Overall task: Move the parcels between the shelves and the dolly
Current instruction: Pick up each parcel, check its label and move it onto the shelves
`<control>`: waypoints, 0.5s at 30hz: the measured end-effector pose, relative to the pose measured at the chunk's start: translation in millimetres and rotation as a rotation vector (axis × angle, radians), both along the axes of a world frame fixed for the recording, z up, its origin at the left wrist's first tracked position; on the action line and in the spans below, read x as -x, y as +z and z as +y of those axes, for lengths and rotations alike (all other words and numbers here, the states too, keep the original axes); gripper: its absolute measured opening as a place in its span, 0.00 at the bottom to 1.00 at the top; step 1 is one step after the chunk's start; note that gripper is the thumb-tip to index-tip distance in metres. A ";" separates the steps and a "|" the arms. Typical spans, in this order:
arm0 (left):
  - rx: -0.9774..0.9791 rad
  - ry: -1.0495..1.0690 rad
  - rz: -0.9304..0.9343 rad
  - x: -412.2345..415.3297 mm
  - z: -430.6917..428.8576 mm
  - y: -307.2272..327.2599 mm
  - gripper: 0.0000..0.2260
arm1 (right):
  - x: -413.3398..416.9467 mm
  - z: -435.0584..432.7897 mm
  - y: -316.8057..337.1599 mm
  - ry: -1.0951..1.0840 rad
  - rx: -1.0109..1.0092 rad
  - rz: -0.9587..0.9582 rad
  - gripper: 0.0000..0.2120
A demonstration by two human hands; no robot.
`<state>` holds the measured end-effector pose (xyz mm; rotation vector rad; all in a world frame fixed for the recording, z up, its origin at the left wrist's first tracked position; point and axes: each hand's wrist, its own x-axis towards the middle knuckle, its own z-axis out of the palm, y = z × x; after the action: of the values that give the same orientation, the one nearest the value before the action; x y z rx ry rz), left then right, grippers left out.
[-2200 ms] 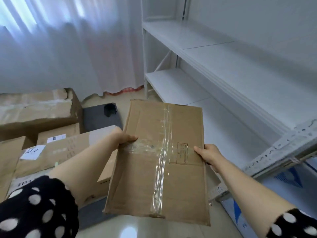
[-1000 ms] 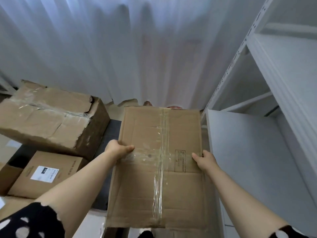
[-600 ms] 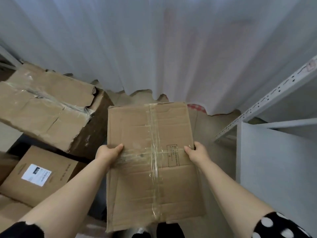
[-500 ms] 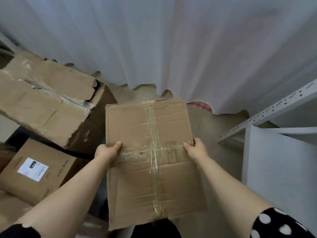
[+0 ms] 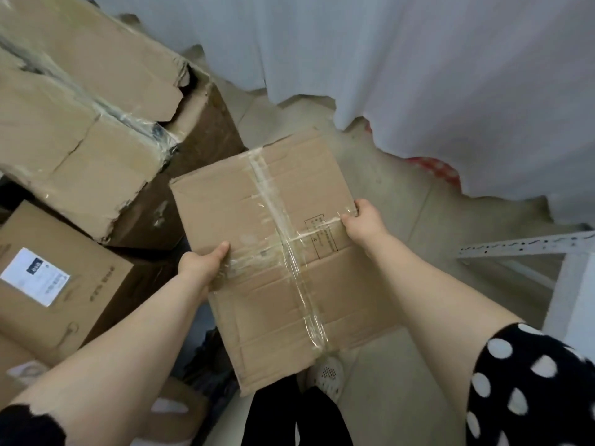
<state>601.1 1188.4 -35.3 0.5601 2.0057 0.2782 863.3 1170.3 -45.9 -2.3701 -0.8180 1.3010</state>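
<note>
- White curtain (image 5: 418, 75) and stacked boxes (image 5: 80, 123) frame my view.
- My left hand (image 5: 199, 265) and right hand (image 5: 363, 223) clasp the taped parcel (image 5: 273, 268) by opposite edges, thumbs on top.

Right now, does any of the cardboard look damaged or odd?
Yes. The large box at the upper left has a torn top flap, ragged edges and loose tape along its seam. The flat parcel gripped by the left hand and right hand is creased, its tape wrinkled.
</note>
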 end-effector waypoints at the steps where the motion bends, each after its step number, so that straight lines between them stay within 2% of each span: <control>1: 0.011 0.014 0.000 2.4 1.9 -5.8 0.29 | 3.1 7.6 -7.0 0.019 0.001 0.004 0.16; 5: 0.041 0.063 0.013 11.0 7.2 -25.7 0.27 | 14.5 30.3 -32.7 0.082 0.012 0.012 0.16; 10: 0.068 0.072 0.066 21.2 16.4 -36.6 0.31 | 25.2 38.2 -38.6 0.145 0.022 -0.049 0.24; 12: 0.090 -0.091 0.196 23.3 15.7 -35.5 0.39 | 27.9 23.4 -29.7 0.201 0.050 -0.196 0.29; 15: 0.028 -0.560 0.386 13.1 8.6 -17.5 0.45 | 33.2 -11.1 -9.5 0.095 0.094 -0.344 0.31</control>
<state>588.0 1196.9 -52.8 1.1946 2.1093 -0.2166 830.1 1159.2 -55.4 -2.7052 -0.9950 0.9967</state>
